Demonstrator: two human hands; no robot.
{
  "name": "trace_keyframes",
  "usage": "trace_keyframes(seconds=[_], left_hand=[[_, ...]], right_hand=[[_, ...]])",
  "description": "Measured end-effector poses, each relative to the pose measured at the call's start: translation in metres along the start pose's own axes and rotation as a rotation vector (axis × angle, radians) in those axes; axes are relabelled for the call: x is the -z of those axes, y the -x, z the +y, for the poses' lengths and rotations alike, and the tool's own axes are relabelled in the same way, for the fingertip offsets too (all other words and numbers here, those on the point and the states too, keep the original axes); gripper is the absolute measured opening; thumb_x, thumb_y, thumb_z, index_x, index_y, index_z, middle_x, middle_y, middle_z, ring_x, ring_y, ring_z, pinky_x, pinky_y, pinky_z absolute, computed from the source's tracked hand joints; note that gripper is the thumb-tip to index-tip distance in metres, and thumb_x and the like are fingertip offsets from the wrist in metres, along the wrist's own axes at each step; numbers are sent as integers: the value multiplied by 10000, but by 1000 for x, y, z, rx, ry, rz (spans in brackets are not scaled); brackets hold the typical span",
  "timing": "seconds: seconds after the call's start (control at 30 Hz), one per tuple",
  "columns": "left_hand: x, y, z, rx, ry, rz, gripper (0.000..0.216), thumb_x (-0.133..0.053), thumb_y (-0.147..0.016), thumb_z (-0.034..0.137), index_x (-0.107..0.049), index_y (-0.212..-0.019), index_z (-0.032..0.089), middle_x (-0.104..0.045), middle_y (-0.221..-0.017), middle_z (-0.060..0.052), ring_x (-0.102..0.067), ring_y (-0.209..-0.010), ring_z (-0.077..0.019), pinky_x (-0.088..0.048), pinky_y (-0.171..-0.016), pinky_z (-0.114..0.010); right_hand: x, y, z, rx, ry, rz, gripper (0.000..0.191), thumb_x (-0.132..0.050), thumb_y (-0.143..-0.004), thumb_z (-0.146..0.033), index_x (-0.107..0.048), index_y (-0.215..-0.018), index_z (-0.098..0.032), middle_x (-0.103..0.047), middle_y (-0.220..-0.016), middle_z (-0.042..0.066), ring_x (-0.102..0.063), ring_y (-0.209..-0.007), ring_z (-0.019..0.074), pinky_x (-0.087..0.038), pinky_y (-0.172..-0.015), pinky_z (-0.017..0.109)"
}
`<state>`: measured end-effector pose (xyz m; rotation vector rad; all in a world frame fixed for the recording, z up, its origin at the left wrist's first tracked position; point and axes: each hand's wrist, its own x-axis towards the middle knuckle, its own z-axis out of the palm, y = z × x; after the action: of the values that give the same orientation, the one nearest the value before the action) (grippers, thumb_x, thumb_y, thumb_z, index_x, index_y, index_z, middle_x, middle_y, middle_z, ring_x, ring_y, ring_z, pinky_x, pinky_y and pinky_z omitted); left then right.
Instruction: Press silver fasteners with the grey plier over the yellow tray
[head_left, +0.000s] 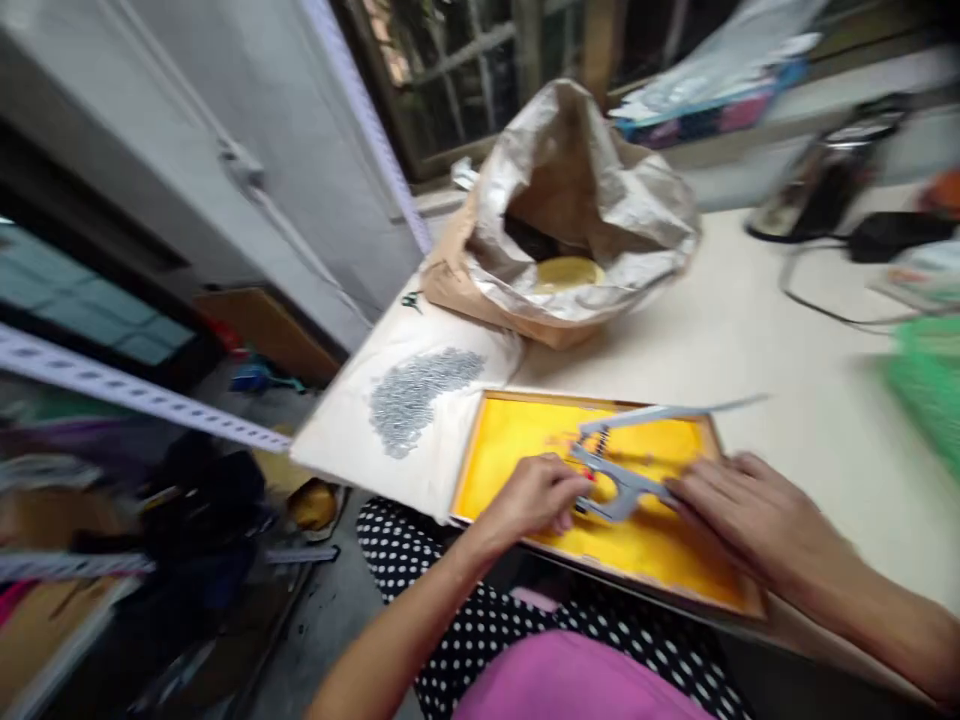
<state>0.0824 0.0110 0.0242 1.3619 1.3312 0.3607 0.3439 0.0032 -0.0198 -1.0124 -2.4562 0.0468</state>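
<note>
My left hand (534, 497) is curled with its fingertips pinched on the near end of a grey metal tool (626, 470); my right hand (739, 515) lies flatter, fingers spread over the tool's other side, pressing it down. The tool rests on the yellow bed of a shallow wooden-rimmed tray (517, 430), and a long thin arm of it reaches out past the tray's far right corner. Some faint reddish marks sit on the yellow near the tool, but motion blur keeps me from reading them, and I can make out no writing elsewhere.

The tray overhangs the near edge of the counter (787, 370), above my spotted lap. Just left of it lies a heap of small grey metal pieces (416, 395) on a white sheet, close to the counter's corner. Behind stands an open foil-lined paper sack (570, 200) with something yellow inside. The counter between sack and kettle (821, 180) is bare; the right side is smeared.
</note>
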Motion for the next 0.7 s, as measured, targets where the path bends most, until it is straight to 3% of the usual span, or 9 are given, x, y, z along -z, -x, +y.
trace_keyframes(seconds=[0.1, 0.27, 0.33, 0.43, 0.57, 0.63, 0.7], left_hand=[[2, -4, -8, -81, -176, 203, 313, -543, -912, 324, -703, -707, 150, -628, -676, -4, -514, -449, -82, -421, -493, -214], [21, -10, -31, 82, -193, 317, 292, -547, -877, 366, -664, -709, 159, -533, -492, 38, -497, -379, -109, -390, -426, -217], [29, -9, -40, 98, -137, 405, 305, -538, -875, 409, -665, -755, 159, -530, -480, 43, -499, -373, -121, -392, -402, -220], [29, -9, -50, 80, -63, 471, 304, -541, -872, 418, -668, -780, 157, -563, -511, 29, -533, -394, -135, -439, -411, -234], [-8, -19, -44, -112, -80, 485, 225, -575, -878, 312, -736, -877, 156, -732, -802, -66, -696, -661, -179, -567, -615, -278], [-35, -20, -33, -281, -115, 457, 193, -580, -881, 220, -756, -944, 174, -766, -980, -88, -724, -893, -204, -578, -818, -316], [-56, -13, -20, -441, -147, 349, 196, -585, -899, 182, -763, -981, 192, -773, -1026, -77, -709, -992, -204, -544, -941, -337]], right_hand=[[-4, -27, -5, -5, 55, -54, 349, -327, -1064, -272, -569, -822, -202, -617, -768, 35, -507, -678, 161, -320, -680, 334], [-30, -57, -8, 4, -72, -163, 335, -294, -1065, -293, -522, -838, -202, -618, -811, 35, -452, -682, 161, -282, -693, 326], [-32, -61, -7, -10, -109, -133, 344, -285, -1066, -322, -520, -843, -205, -614, -818, 36, -433, -667, 160, -286, -688, 327], [-18, -62, 0, -100, -175, 21, 330, -324, -1060, -390, -523, -871, -207, -603, -823, 41, -458, -678, 163, -317, -671, 320], [23, -58, 13, -234, -258, 248, 227, -434, -1025, -373, -508, -882, -213, -569, -801, 23, -515, -702, 156, -377, -639, 293], [40, -55, 15, -271, -255, 296, 189, -473, -1007, -353, -503, -876, -219, -557, -789, 12, -521, -688, 151, -387, -617, 284], [50, -50, 14, -284, -246, 291, 184, -483, -1000, -351, -504, -868, -224, -557, -779, 10, -526, -675, 152, -391, -603, 285]])
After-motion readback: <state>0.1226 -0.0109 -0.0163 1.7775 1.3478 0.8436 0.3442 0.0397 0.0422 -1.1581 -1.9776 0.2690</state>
